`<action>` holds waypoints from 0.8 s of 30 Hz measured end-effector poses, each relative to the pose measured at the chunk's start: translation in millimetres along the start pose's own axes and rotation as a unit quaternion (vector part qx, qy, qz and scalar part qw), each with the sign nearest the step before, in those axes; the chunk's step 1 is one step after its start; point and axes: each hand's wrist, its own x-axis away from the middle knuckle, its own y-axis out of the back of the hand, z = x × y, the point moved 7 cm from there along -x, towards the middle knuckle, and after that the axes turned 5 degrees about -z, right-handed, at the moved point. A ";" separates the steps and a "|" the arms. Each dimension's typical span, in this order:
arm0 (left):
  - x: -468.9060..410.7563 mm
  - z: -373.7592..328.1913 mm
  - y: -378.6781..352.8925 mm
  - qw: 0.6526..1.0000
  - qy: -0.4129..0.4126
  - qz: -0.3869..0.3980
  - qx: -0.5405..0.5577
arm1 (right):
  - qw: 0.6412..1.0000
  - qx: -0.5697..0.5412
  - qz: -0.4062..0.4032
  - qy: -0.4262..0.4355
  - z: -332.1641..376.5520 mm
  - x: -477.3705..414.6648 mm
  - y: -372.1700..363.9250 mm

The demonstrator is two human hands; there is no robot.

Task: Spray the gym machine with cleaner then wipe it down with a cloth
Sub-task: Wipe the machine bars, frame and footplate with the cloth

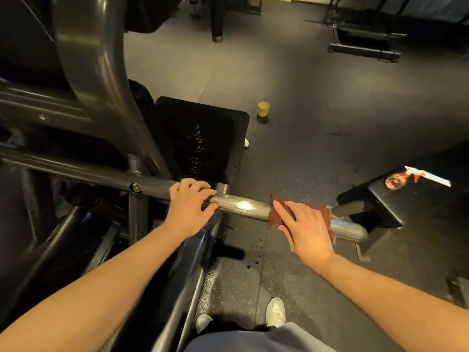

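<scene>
The dark grey tubular steel gym machine (96,72) fills the view from nine to twelve o'clock. Its polished round steel crossbar (243,207) runs from nine o'clock down towards four o'clock, catching a bright glare at the centre. Behind the bar, at twelve o'clock from the hands, sits a black ribbed square plate (203,138). At three o'clock a black box-shaped block (380,207) carries a white spray bottle with a red trigger (426,176), lying on its side and well apart from both hands, so the spraying looks finished for this stretch and the wiping step is in hand. The left hand (189,207) rests on top of the bar with its fingers spread and only lightly bent, steadying rather than clamping. The right hand (304,229), at four o'clock from it, lies flat with straight fingers and presses a reddish-brown folded cloth (275,214) onto the bar; whether the fingertips hook over the far side cannot be told. A small yellow cup (263,109) stands on the floor at one o'clock from the plate. The next move likely calls for steady downward pressure while sliding the cloth along the bar — towards the gleaming bare section between the hands, or out to the rounded end — and turning the cloth around the tube to reach its underside.
</scene>
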 end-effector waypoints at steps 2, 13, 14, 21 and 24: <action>-3.6 -7.3 -6.7 1.000 -0.013 0.005 -0.001 | 0.999 0.002 -0.009 -0.031 -21.8 18.2 7.6; -0.9 -12.0 -7.7 0.999 0.016 -0.032 0.006 | 0.993 -0.042 0.002 -0.110 61.4 -35.7 -23.0; 0.8 -12.2 -8.2 0.999 0.018 -0.040 0.005 | 0.994 -0.043 0.000 -0.098 64.4 -37.3 -24.2; 7.8 -4.4 -19.4 0.998 0.028 -0.062 0.018 | 0.993 -0.035 -0.016 -0.112 -32.9 34.4 0.0; 8.3 -3.3 -21.3 0.997 0.025 -0.068 0.022 | 0.988 -0.019 0.000 -0.156 -77.2 66.1 8.6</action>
